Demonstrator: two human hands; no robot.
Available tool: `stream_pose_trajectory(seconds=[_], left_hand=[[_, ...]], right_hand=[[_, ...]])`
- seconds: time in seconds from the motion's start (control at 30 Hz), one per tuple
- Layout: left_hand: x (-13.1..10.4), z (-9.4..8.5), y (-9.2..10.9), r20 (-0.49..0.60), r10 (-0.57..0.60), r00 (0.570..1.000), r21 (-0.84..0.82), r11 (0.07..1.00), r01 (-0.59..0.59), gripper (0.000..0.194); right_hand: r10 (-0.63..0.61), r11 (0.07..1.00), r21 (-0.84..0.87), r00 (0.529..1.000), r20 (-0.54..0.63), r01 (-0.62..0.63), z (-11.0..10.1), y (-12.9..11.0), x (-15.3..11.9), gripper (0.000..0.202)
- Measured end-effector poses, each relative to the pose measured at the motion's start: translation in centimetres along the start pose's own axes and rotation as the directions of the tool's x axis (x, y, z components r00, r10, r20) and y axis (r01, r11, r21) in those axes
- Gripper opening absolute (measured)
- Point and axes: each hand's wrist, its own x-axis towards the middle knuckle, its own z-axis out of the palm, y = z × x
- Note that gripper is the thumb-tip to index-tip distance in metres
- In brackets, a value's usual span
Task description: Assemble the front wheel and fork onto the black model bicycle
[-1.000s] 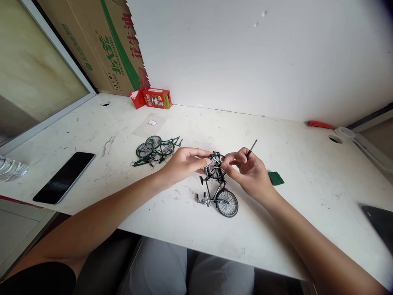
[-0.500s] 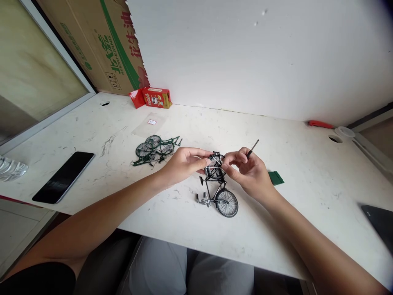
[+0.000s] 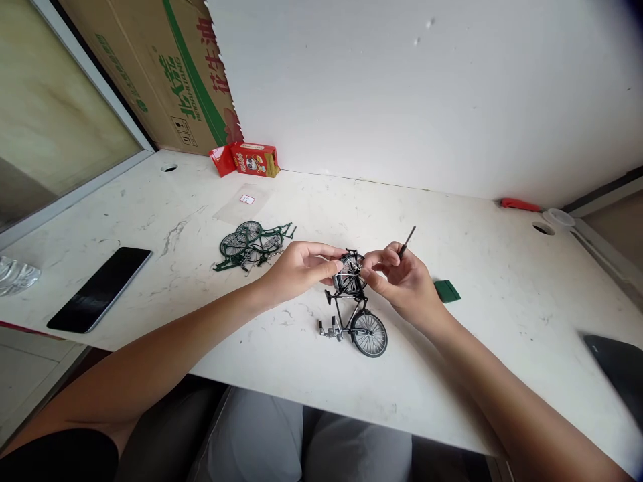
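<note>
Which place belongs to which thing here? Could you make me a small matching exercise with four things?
1. black model bicycle
2. slim tool
3. phone
4. red box

A. lying flat, left of the green bicycle parts
B. by the back wall
C. between the left hand and the right hand
D. in the right hand, pointing up and away

Pairs: 1-C; 2-D; 3-A; 4-B

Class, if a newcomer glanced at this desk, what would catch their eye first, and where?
Probably the small black bicycle near the middle, with the left grip and right grip at its upper wheel; the right also holds a screwdriver. Next might come the green bicycle lying to the left, then the bright red box at the back.
</note>
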Motion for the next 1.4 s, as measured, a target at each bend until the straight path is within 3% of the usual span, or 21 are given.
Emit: stream_pose_trajectory(seconds=[0.23,0.47,0.73,1.07,1.4], left_hand=[[0.0,0.0,0.1,0.002,0.003,1.000,0.007,1.000,-0.003,0.039],[0.1,-0.2,-0.4,-0.033,0.029,0.999,0.048,0.998,-0.028,0.036],[0.3,-0.3,-0.5,-0.004,-0.012,1.000,-0.033,0.999,0.012,0.037],[0.6,-0.6,-0.8,-0.020,-0.053,0.998,-0.113,0.992,0.051,0.036],[0.8,-0.7,-1.1,0.017,-0.065,0.998,-0.149,0.987,0.067,0.033]], right_hand=[[0.003,1.000,-0.005,1.000,0.012,-0.003,0.1,-0.2,-0.1,0.051],[-0.091,0.989,-0.112,0.996,0.018,0.092,0.7,-1.1,-0.4,0.047],[-0.181,0.978,-0.113,0.983,-0.043,0.175,0.9,-0.5,-0.6,0.037],[-0.320,0.924,-0.206,0.947,0.041,0.321,0.8,0.1,-0.7,0.045],[-0.367,0.883,-0.306,0.930,0.016,0.354,1.0,0.5,-0.9,0.035]])
